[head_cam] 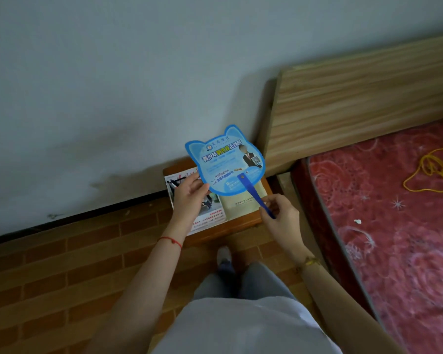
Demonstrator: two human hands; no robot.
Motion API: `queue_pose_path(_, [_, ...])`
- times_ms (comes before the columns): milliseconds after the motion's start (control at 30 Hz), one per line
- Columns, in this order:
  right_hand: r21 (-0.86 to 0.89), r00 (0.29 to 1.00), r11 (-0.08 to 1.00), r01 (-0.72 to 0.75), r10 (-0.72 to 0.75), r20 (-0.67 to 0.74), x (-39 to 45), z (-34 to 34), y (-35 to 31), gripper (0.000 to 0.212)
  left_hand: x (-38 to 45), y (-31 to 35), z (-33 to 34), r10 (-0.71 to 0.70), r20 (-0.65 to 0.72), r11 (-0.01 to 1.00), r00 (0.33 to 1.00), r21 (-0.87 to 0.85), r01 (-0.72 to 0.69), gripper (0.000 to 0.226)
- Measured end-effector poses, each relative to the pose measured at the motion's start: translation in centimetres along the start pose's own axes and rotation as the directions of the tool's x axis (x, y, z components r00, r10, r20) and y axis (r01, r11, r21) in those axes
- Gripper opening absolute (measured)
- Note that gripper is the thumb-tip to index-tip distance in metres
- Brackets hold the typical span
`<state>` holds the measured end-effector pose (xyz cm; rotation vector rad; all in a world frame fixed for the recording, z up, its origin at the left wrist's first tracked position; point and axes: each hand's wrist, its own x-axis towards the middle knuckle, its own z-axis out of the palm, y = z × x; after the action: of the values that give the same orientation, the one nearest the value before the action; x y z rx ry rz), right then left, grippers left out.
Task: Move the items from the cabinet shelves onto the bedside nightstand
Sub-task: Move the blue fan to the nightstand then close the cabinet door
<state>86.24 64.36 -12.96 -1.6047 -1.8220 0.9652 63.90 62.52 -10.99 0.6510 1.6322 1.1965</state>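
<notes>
Hands hold a blue cat-eared fan over the nightstand.

The right hand pinches the fan's dark blue handle between thumb and fingers, while the left hand grips the fan's lower left edge, fingers closed on it. Below the fan, a printed leaflet and what looks like a beige booklet lie flat on the nightstand, which stands between the wall and the bed.

blue fan, red floral mattress
</notes>
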Motion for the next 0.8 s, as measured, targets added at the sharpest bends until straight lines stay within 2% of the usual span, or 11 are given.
queue_pose_path(200, [-0.024,0.994,0.995,-0.098,0.099,0.048,7.6,3.3,3.6,0.022,8.6,-2.4,2.1,-0.078,-0.044,0.996,0.996,0.044,0.08,0.041])
queue_pose_path(433, [-0.024,0.983,0.985,-0.172,0.173,0.054,14.0,9.0,11.9,0.024,16.9,-10.6,5.2,-0.162,-0.147,0.987,0.976,-0.026,0.16,0.035])
queue_pose_path(600, [-0.06,0.978,0.985,-0.163,0.169,0.122,17.2,13.4,17.5,0.029,21.5,-17.1,6.3,-0.191,-0.189,0.982,0.963,-0.025,0.19,0.034])
queue_pose_path(800, [-0.109,0.971,0.988,-0.113,0.133,0.2,19.8,17.3,23.5,0.02,24.6,-23.4,7.1,-0.203,-0.253,0.978,0.946,0.001,0.21,0.036])
